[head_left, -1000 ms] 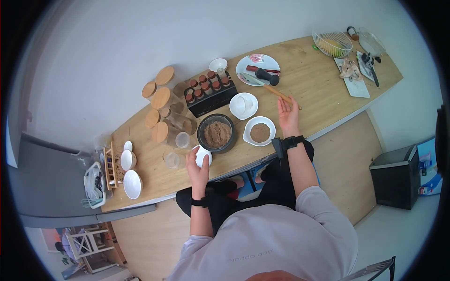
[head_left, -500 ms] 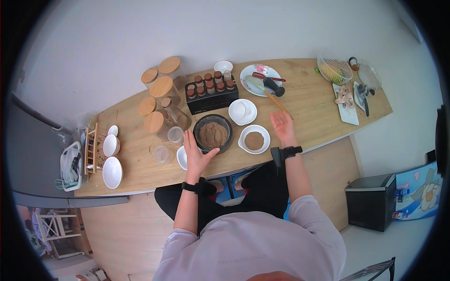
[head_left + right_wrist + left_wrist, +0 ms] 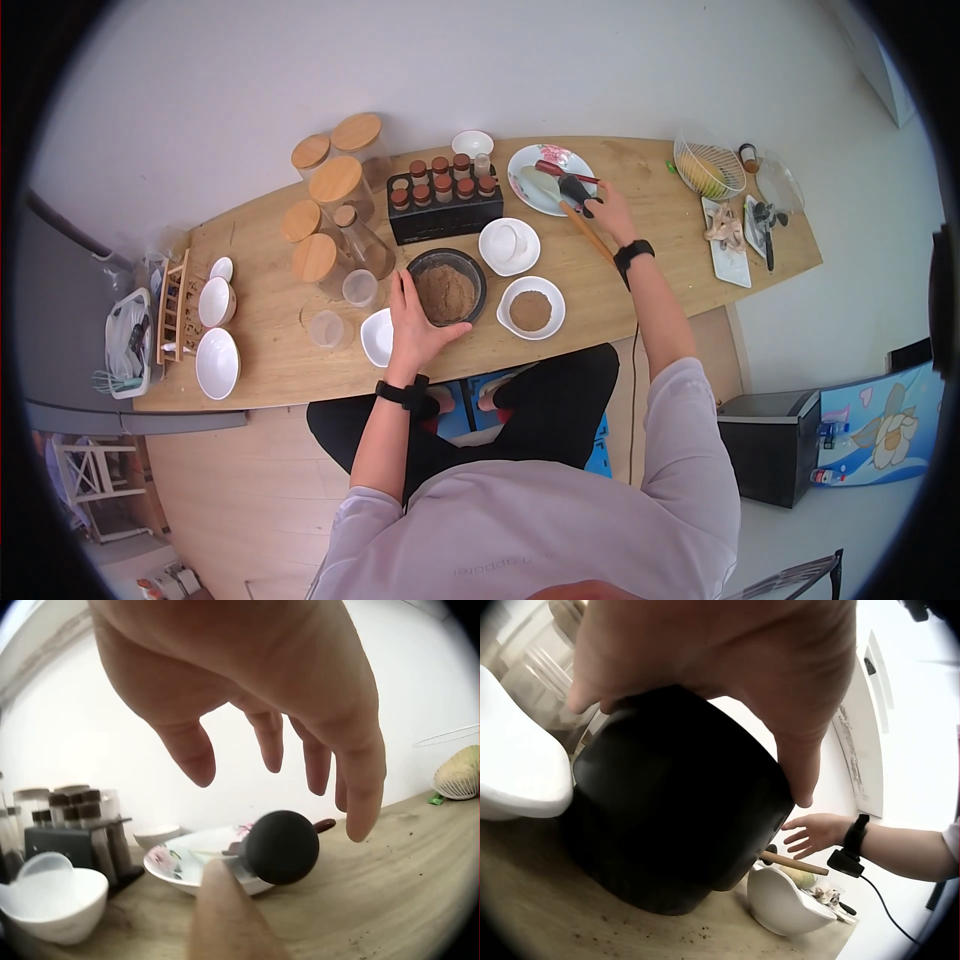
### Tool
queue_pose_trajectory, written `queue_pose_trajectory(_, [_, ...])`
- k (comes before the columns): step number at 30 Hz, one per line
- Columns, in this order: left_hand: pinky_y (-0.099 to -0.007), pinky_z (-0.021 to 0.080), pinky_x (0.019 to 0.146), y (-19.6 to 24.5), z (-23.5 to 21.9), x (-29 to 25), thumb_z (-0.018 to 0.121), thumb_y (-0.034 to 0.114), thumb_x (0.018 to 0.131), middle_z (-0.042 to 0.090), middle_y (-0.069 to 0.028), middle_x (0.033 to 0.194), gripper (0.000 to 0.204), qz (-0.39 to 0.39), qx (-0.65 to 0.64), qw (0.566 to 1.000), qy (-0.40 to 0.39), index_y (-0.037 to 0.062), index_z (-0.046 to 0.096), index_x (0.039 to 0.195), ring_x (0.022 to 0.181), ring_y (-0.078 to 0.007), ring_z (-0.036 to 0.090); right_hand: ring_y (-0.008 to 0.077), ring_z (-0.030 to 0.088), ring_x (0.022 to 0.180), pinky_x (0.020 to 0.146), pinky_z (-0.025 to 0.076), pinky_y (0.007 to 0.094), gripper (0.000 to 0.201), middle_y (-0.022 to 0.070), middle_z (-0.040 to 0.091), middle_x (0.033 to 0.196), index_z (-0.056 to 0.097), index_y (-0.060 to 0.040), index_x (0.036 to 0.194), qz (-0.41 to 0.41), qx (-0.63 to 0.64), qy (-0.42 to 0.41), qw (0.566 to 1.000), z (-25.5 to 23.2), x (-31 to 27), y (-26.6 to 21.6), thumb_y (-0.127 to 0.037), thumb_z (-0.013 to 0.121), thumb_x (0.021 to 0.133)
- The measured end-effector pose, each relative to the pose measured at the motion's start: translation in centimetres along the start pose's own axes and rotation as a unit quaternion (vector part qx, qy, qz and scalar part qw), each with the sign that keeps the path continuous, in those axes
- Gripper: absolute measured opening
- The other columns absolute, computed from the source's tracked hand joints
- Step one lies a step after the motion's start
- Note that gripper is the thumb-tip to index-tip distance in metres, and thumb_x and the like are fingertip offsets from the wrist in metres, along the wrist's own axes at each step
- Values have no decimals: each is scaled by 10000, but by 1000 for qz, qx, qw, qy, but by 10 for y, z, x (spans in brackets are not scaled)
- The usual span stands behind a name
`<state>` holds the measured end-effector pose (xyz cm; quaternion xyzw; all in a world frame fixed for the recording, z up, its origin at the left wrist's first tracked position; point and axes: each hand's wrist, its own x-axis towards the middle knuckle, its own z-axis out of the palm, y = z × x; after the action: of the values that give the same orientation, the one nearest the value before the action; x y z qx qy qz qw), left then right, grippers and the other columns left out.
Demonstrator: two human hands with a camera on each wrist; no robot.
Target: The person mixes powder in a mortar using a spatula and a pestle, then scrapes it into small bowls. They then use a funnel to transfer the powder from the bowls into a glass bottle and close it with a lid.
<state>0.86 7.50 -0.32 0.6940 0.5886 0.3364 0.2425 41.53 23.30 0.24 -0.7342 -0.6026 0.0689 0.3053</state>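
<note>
My left hand (image 3: pixel 415 335) holds the near left side of a black mortar (image 3: pixel 682 802), with the thumb on one side of its wall and the fingers on the other. Brown powder (image 3: pixel 447 292) lies inside it. My right hand (image 3: pixel 610 215) hangs over the black pestle (image 3: pixel 281 847), its fingers spread and apart from it in the right wrist view. That pestle rests on a flowered plate (image 3: pixel 522 190), beside a red-handled utensil (image 3: pixel 565 170) and a spatula with a long wooden handle (image 3: pixel 590 235) that juts out toward me.
A white bowl (image 3: pixel 558 325) of brown powder and another white bowl (image 3: pixel 490 258) with a clear cup stand right of the mortar. Behind are a black spice rack (image 3: pixel 450 222) and wooden-lidded jars (image 3: pixel 335 180). A white dish (image 3: pixel 376 338) sits left of my left hand.
My left hand has come from over the white dish onto the mortar's side. My right hand has reached forward from the spatula's handle end to above the pestle. The head view has shifted.
</note>
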Motion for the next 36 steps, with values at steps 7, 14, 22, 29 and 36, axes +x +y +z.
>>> queue_pose_trajectory(7, [-447,279,1183,6,-2,0,951,386,540,230,-332,1537,1347,-17,2,1000,11,-119,159,1506,1429,-444,282,225,678,706,514,550,377,411,114,663,866,588,27,1053,155,122,-157,968,38,32,28,-168,764,738])
queue_pose_trajectory(14, [-472,301,1157,4,-2,-1,951,401,523,259,-347,1519,1352,-17,-4,1000,22,-122,177,1501,1382,-469,329,197,669,689,549,597,303,356,129,637,855,591,84,1032,211,258,-127,934,28,59,18,-114,702,757])
queue_pose_trajectory(22, [-484,305,1148,4,-2,-1,952,390,518,266,-348,1513,1348,-12,-3,1000,28,-118,181,1500,1364,-476,345,202,665,648,491,573,296,327,149,630,851,566,81,1022,121,167,-66,976,-10,65,-52,-108,682,781])
queue_pose_trajectory(29, [-514,254,1170,2,1,-4,938,378,559,248,-332,1535,1308,-18,-36,998,39,-109,176,1505,1409,-465,293,129,527,602,511,472,274,265,39,543,783,584,-48,1006,-60,196,-188,960,-86,-11,-190,-125,700,780])
queue_pose_trajectory(36, [-571,193,1181,8,-8,-53,843,308,731,276,-270,1551,1005,1,30,998,59,-83,302,1482,1462,-412,243,239,568,749,682,456,357,196,70,543,825,553,-80,898,-291,139,-225,920,-28,-106,-240,-145,718,814])
